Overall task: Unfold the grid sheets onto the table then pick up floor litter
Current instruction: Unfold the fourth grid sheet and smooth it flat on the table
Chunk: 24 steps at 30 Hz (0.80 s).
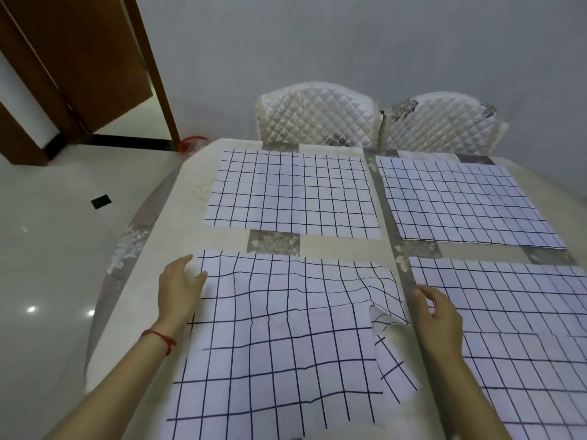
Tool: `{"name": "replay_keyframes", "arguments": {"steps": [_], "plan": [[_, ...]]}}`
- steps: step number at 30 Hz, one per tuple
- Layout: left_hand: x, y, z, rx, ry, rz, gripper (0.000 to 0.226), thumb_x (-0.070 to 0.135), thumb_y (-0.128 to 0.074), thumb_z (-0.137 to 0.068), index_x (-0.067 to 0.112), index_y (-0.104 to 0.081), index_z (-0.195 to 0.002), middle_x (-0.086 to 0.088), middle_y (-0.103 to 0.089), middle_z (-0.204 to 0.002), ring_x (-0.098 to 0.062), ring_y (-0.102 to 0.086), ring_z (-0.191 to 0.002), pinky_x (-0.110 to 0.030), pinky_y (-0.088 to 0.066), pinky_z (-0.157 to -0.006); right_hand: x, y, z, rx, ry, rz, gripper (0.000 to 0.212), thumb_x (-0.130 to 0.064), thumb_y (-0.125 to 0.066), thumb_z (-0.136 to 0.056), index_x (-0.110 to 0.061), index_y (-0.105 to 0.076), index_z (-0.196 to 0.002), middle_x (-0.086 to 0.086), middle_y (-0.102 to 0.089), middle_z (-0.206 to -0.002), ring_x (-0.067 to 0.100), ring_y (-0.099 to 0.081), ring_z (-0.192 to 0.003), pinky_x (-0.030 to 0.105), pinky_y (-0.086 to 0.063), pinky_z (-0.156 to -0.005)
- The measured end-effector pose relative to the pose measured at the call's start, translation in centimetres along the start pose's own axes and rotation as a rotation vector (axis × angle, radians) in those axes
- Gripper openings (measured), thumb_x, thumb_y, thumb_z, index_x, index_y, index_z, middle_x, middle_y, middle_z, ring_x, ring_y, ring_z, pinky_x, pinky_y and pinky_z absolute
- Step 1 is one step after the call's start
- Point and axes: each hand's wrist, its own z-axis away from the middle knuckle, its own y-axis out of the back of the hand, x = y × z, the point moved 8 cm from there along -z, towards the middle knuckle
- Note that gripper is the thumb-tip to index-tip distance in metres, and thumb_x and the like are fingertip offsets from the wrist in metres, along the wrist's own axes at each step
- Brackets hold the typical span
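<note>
exposure: even, soft indoor light, slightly cool cast
glare: bright spots on the glossy floor (47, 265), left of the left hand (181, 289)
door gap: blown-out white strip far beyond the left fingertips
shadows: faint, soft under both hands and at the rumpled sheet (286, 312) fold near the right hand (440, 315)
blur: right fingers smeared; overall soft, compression haze
distortion: wide-angle bend, grid lines and table edge (127, 265) curve outward from the fingers

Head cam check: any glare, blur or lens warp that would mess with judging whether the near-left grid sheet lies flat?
Head view: even, soft light, no glare on the near-left sheet; only the glossy floor shows bright spots. Wide-angle warp bows the table edge. Right hand slightly motion-blurred, left hand sharper. The sheet's wavy grid lines and folded-over right corner are real wrinkles, not distortion.
</note>
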Motion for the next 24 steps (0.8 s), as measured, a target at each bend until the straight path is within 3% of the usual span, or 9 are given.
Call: {"name": "replay_keyframes", "arguments": {"steps": [3, 5, 7, 9, 12, 15, 18, 21, 24], "plan": [[0.3, -1.0, 5.3, -0.034, -0.130, -0.166, 0.045, 0.031, -0.056, -0.087, 0.006, -0.052, -0.124, -0.019, -0.048, -0.136, -0.037, -0.040, -0.128, -0.050, -0.034, -0.105, 0.7, 0.6, 3.4, 0.051, 0.026, 0.039, 0.043, -0.037, -0.035, -0.085, -0.010, -0.060, -0.106, -0.001, -0.055, -0.091, 0.022, -0.052, -0.088, 0.033, -0.038, -0.075], [0.6, -2.9, 9.8, -0.115, -0.230, -0.264, 0.071, 0.062, -0.033, -0.083, 0.009, -0.051, -0.126, -0.016, -0.045, -0.141, -0.036, -0.037, -0.133, -0.050, -0.034, -0.106, 0.6, -0.1, 6.0, 0.023, 0.109, 0.073, 0.046, -0.038, -0.030, -0.086, -0.009, -0.061, -0.104, -0.002, -0.055, -0.089, 0.024, -0.054, -0.089, 0.035, -0.039, -0.077], [-0.6, -5.5, 13.2, -0.285, -0.242, -0.315, 0.106, 0.084, 0.001, -0.067, 0.014, -0.036, -0.138, -0.006, -0.025, -0.152, -0.027, -0.020, -0.142, -0.044, -0.021, -0.115, 0.8, -1.6, 8.3, -0.028, 0.161, 0.100, 0.051, -0.042, -0.026, -0.086, -0.010, -0.061, -0.106, 0.000, -0.060, -0.098, 0.021, -0.054, -0.095, 0.034, -0.040, -0.085], [-3.0, -7.4, 14.5, -0.354, -0.232, -0.404, 0.109, 0.085, 0.013, -0.061, 0.022, -0.016, -0.145, 0.004, -0.002, -0.155, -0.015, 0.006, -0.144, -0.037, -0.002, -0.118, 1.9, -4.2, 9.2, -0.100, 0.192, 0.213, 0.047, -0.035, -0.029, -0.089, -0.009, -0.058, -0.116, 0.006, -0.062, -0.116, 0.025, -0.056, -0.107, 0.034, -0.039, -0.094], [-4.7, -8.2, 15.1, -0.371, -0.343, -0.636, 0.076, 0.069, -0.006, -0.086, 0.023, -0.017, -0.145, 0.002, 0.003, -0.158, -0.011, 0.017, -0.143, -0.035, 0.005, -0.114, 4.1, -7.7, 10.7, -0.282, 0.281, 0.465, 0.054, -0.025, -0.019, -0.089, -0.024, -0.027, -0.143, 0.000, -0.037, -0.146, 0.018, -0.027, -0.140, 0.026, -0.015, -0.111], [-5.6, -7.7, 14.9, -0.313, -0.405, -0.728, 0.067, 0.062, -0.011, -0.090, 0.024, -0.017, -0.145, 0.006, 0.014, -0.156, -0.014, 0.013, -0.144, -0.036, 0.004, -0.114, 5.6, -8.3, 11.4, -0.372, 0.283, 0.603, 0.051, -0.032, -0.001, -0.095, -0.028, 0.003, -0.146, -0.007, -0.004, -0.156, 0.003, 0.013, -0.142, 0.024, 0.001, -0.112], [-5.4, -7.1, 14.8, -0.280, -0.456, -0.742, 0.067, 0.062, -0.012, -0.090, 0.025, -0.017, -0.145, 0.009, 0.016, -0.155, -0.012, 0.015, -0.143, -0.034, 0.009, -0.115, 6.0, -7.9, 12.1, -0.404, 0.253, 0.644, 0.055, -0.041, -0.003, -0.096, -0.023, -0.018, -0.146, -0.005, -0.015, -0.156, 0.003, 0.013, -0.142, 0.024, 0.002, -0.112], [-5.8, -7.1, 15.0, -0.302, -0.434, -0.708, 0.067, 0.063, -0.013, -0.089, 0.027, -0.017, -0.145, 0.013, 0.017, -0.155, -0.011, 0.015, -0.143, -0.032, 0.011, -0.114, 6.5, -7.3, 13.1, -0.386, 0.222, 0.657, 0.061, -0.045, -0.007, -0.096, -0.013, -0.034, -0.139, 0.005, -0.036, -0.147, 0.010, -0.009, -0.141, 0.021, 0.005, -0.111], [-6.0, -7.1, 15.0, -0.314, -0.432, -0.714, 0.067, 0.063, -0.012, -0.089, 0.027, -0.015, -0.145, 0.013, 0.018, -0.154, -0.010, 0.016, -0.143, -0.032, 0.011, -0.114, 6.0, -5.9, 13.1, -0.310, 0.218, 0.576, 0.077, -0.055, -0.006, -0.084, -0.012, -0.033, -0.141, 0.002, -0.028, -0.152, 0.011, -0.015, -0.142, 0.021, 0.007, -0.114]]}}
